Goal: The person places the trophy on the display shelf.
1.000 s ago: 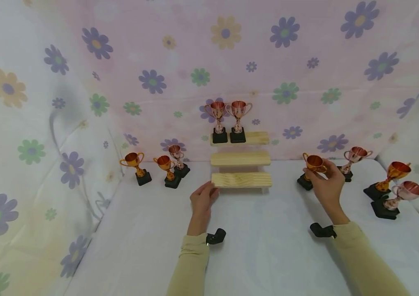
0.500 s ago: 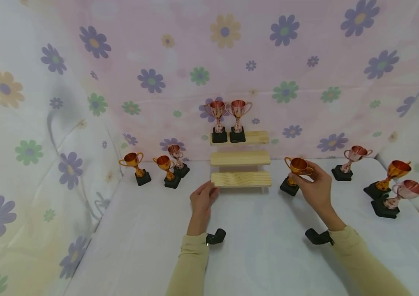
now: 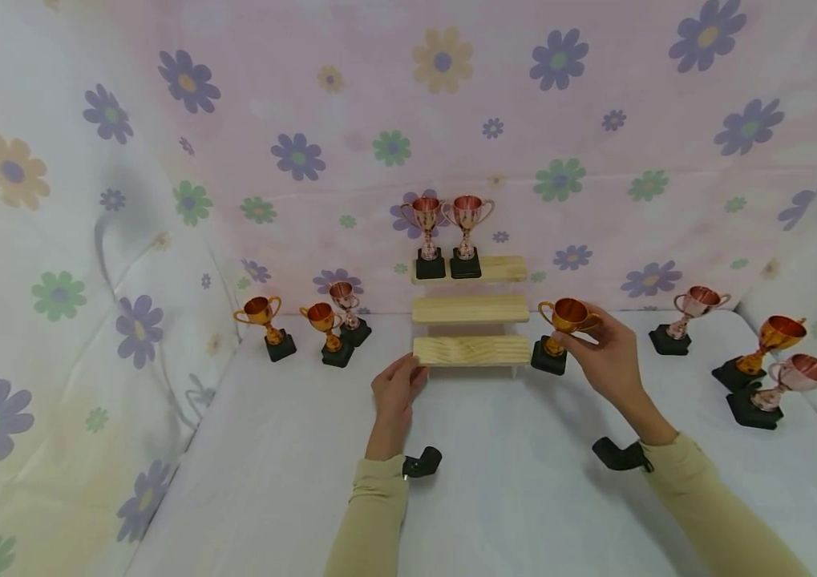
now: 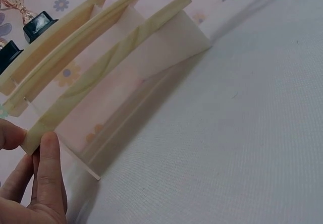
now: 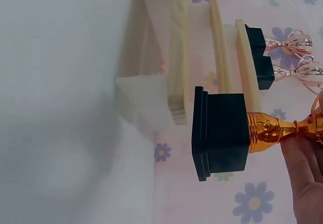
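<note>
A gold trophy cup (image 3: 568, 315) with a black base (image 5: 222, 133) is pinched by its stem and bowl in my right hand (image 3: 608, 353), held just right of a three-step wooden stand (image 3: 471, 350). In the right wrist view the trophy's base is apart from the steps. My left hand (image 3: 395, 386) pinches the left end of the stand's lowest step (image 4: 101, 67) between thumb and fingers. Two rose-gold trophies, a left one (image 3: 428, 232) and a right one (image 3: 466, 232), stand side by side on the top step.
At the left stand two gold trophies (image 3: 260, 316) (image 3: 325, 324) and a rose-gold trophy (image 3: 347, 308). On the right are a rose-gold trophy (image 3: 689, 312), a gold trophy (image 3: 762, 344) and another rose-gold trophy (image 3: 783, 385). A flowered cloth (image 3: 350, 80) hangs behind the white table (image 3: 495, 481).
My right hand has carried the gold trophy leftward from beside the right-hand rose-gold trophy to near the stand's right end. The left hand has stayed at the lowest step.
</note>
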`<state>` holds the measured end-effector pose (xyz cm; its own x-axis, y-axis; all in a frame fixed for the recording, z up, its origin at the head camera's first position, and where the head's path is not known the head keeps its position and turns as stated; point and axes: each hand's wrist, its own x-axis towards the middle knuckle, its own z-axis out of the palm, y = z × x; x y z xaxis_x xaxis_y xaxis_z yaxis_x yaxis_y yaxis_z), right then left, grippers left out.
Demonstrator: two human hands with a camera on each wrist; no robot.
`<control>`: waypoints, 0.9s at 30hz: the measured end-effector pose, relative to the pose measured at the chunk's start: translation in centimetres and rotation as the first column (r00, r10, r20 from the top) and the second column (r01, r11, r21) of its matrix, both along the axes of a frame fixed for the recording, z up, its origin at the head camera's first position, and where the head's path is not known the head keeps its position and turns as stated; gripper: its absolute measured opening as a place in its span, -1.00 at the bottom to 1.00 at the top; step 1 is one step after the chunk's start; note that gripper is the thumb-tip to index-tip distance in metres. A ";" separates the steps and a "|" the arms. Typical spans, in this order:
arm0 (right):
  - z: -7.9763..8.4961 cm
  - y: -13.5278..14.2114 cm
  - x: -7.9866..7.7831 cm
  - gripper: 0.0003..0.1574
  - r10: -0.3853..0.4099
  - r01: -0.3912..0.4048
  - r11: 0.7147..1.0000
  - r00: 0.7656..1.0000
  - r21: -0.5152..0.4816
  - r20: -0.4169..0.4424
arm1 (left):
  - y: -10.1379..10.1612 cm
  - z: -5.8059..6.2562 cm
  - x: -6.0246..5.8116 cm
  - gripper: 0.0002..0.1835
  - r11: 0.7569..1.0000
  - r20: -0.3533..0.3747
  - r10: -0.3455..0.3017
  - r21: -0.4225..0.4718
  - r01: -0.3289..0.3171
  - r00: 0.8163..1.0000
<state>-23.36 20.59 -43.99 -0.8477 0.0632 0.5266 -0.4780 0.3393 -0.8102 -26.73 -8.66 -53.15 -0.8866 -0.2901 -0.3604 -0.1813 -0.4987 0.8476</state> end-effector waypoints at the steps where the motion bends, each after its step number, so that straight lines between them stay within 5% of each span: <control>1: -0.2 0.1 -0.3 -0.37 0.006 -0.006 1.000 1.000 0.003 0.003 | 0.0 0.0 0.0 -0.70 1.000 -0.001 0.001 -0.001 -0.001 1.000; 10: -0.8 0.5 -3.0 -0.33 0.082 -0.082 0.996 0.997 0.019 -0.002 | 0.0 0.2 0.2 -0.67 1.000 -0.006 0.015 -0.008 -0.015 1.000; 16: 0.4 -0.1 -4.3 -0.39 0.152 -0.152 0.987 0.988 -0.040 -0.015 | 0.0 0.0 0.2 -0.66 1.000 0.000 0.018 -0.004 -0.018 1.000; 27: 3.4 -1.0 -7.7 -0.41 0.157 -0.164 0.982 0.985 -0.094 -0.077 | 0.1 0.0 0.1 -0.68 1.000 0.004 0.004 -0.011 -0.004 1.000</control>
<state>-31.02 19.57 -40.57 -0.8127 -0.0154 0.5824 -0.5759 0.1728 -0.7990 -26.60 -8.60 -53.14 -0.8840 -0.2975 -0.3606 -0.1828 -0.4899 0.8524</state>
